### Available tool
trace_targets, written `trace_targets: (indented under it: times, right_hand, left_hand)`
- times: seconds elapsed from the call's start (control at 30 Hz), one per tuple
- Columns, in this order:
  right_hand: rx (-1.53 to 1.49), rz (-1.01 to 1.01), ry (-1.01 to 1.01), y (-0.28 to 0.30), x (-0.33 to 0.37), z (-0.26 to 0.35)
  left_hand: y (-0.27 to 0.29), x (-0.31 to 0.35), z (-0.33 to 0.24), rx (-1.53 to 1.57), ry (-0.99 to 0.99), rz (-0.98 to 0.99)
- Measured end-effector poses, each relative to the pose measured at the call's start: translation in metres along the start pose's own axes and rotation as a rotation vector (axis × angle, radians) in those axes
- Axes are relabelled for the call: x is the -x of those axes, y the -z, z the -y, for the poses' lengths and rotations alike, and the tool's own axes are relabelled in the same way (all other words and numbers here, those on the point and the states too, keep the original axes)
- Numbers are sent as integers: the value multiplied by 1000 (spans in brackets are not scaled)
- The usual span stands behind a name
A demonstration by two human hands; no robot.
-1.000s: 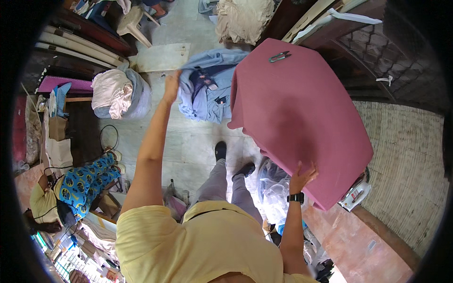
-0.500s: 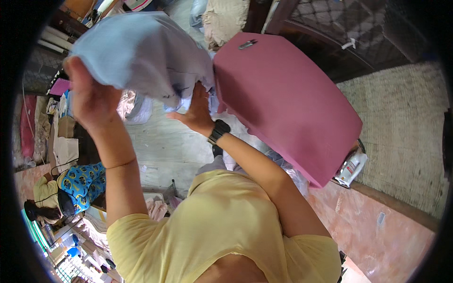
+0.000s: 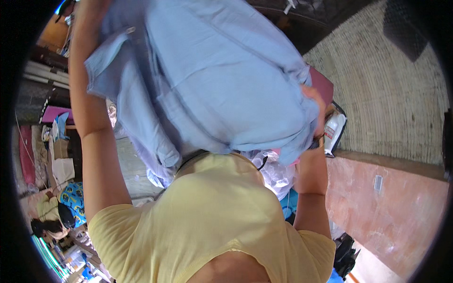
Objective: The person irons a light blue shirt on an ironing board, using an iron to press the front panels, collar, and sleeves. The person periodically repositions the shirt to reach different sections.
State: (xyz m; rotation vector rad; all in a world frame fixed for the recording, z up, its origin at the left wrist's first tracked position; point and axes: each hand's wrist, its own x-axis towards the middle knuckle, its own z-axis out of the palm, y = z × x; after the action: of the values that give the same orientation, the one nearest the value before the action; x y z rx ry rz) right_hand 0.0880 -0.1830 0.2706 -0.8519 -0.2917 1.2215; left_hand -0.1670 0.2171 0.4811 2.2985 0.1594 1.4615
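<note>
A light blue shirt (image 3: 226, 80) is spread wide in front of me. It covers most of the maroon padded ironing board (image 3: 322, 90), of which only the right end shows. My right hand (image 3: 315, 106) is closed on the shirt's right edge. My left arm reaches up along the shirt's left side, and my left hand (image 3: 94, 6) is cut off by the top of the picture, its fingers hidden. What looks like a sleeve (image 3: 108, 63) hangs loose beside that arm. Just beyond my right hand, a white iron (image 3: 334, 129) rests at the board's end.
Clear plastic wrapping (image 3: 276, 174) lies below the shirt, near my body. A ribbed mat (image 3: 377, 108) stretches out on the right, beside a pinkish stone surface (image 3: 358, 188). At the lower left, a person (image 3: 49, 212) is near blue patterned cloth (image 3: 73, 200).
The shirt has gone from a raised bunch at the upper left to a wide spread over the board. My right hand has moved right, to its far edge; my left hand has moved up.
</note>
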Motion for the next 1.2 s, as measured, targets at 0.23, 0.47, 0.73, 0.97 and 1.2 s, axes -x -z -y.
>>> trace_targets:
  times: [0.23,0.47,0.73,0.97,1.2]
  right_hand:
    - [210,-360,-36,108,-84,67]
    - [1158,-1035,318,243,-73,-44]
    - [1678,-1121,305,234,-7,-154]
    - [1804,-1057,278,276,13,-157]
    - [1314,-1056,467,248,-2,-120]
  left_hand:
    - [-251,-20,206,520,152,322]
    - [-354,157,179,221,381,943]
    - [-267,360,93,91,100,915]
    - [-221,358,149,195,568,619]
    - [-196,335,131,-183,388,429]
